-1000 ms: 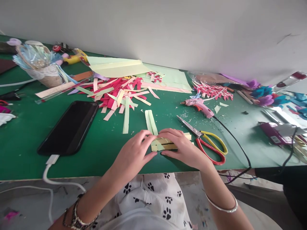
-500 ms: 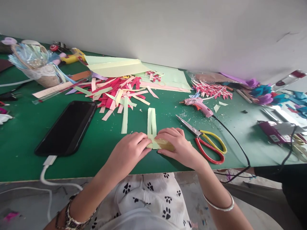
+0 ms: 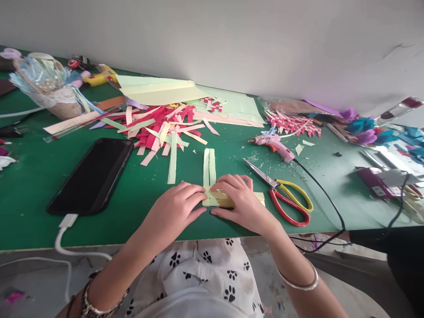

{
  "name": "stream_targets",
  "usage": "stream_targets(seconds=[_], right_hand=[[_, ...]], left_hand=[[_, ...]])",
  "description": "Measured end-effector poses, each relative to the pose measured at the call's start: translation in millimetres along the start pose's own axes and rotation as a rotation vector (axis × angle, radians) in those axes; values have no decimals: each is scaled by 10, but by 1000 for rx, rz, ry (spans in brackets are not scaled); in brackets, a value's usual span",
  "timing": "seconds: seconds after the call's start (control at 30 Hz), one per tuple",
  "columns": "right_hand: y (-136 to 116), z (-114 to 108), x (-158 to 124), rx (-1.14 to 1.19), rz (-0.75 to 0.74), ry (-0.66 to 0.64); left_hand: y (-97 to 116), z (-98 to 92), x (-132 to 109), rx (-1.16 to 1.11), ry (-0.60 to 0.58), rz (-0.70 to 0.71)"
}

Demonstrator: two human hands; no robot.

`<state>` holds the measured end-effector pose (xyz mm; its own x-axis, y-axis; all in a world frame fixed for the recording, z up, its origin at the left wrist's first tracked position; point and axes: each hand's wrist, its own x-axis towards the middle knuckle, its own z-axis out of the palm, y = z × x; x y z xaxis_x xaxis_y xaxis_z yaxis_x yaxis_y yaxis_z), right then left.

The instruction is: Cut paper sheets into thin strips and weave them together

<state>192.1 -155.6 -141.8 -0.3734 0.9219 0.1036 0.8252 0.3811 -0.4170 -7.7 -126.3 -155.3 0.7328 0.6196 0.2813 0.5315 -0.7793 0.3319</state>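
Note:
Pale green paper strips (image 3: pixel 209 165) stand away from me, interlaced at their near end with yellow paper strips (image 3: pixel 260 198) that run to the right. My left hand (image 3: pixel 177 203) holds the left edge of this small weave with its fingertips, the thumb just below on the table. My right hand (image 3: pixel 240 201) curls over the yellow strips, fingertips pressing near the crossing and thumb along the lower edge. Part of the yellow strips is hidden under it. One loose pale green strip (image 3: pixel 172 159) lies to the left. Scissors (image 3: pixel 273 183) with red and yellow handles lie right of my right hand.
A black phone (image 3: pixel 94 176) with a white cable is on the left. Behind lie piled paper strips (image 3: pixel 155 132) and green sheets (image 3: pixel 159 92). A pink glue gun (image 3: pixel 274 145) trails its cord (image 3: pixel 326 201) over the front edge. Red-and-white woven pieces (image 3: pixel 293 123) lie back right.
Both thumbs have moved slightly down off the weave. My right hand has shifted a little left, showing more of the yellow strips' right end.

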Motion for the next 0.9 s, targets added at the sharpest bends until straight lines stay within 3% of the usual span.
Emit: stream_targets(seconds=[0.5, 0.9], right_hand=[[-94, 70, 75, -183, 1, 52], [22, -2, 15, -14, -5, -3]], left_hand=[[-34, 4, -61, -72, 26, 12], [40, 47, 7, 8, 14, -83]])
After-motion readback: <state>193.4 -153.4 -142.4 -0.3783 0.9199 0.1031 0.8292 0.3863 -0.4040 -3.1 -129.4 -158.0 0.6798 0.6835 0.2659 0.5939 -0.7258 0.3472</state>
